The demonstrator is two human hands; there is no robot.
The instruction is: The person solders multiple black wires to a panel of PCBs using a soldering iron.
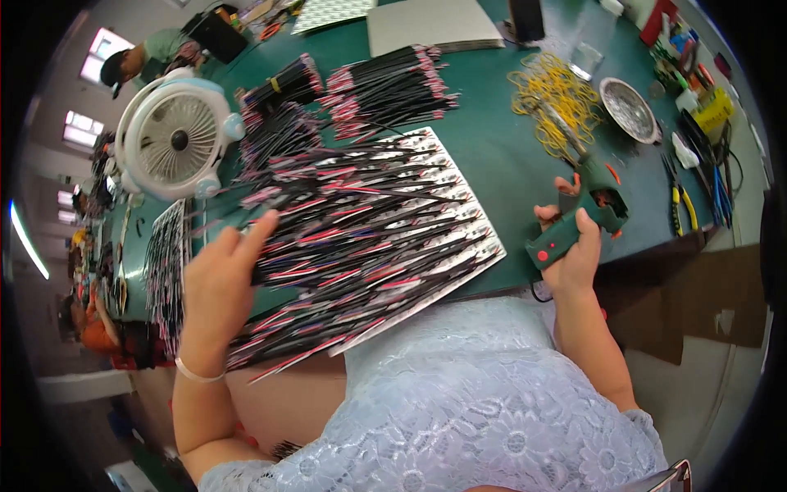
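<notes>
1 white fan, 1 green glue gun, 1 round metal dish, 1 heap of yellow rubber bands, 2 hands, wire bundles beyond counting

A dark upright screen-like panel stands at the table's far edge, beside grey flat sheets.

Green handheld tool: pistol-shaped, red button at butt end, tilted, gripped above table edge. Black wire leads: red-pink tipped, fanned in flat mass across white board, spilling over near edge.
</notes>
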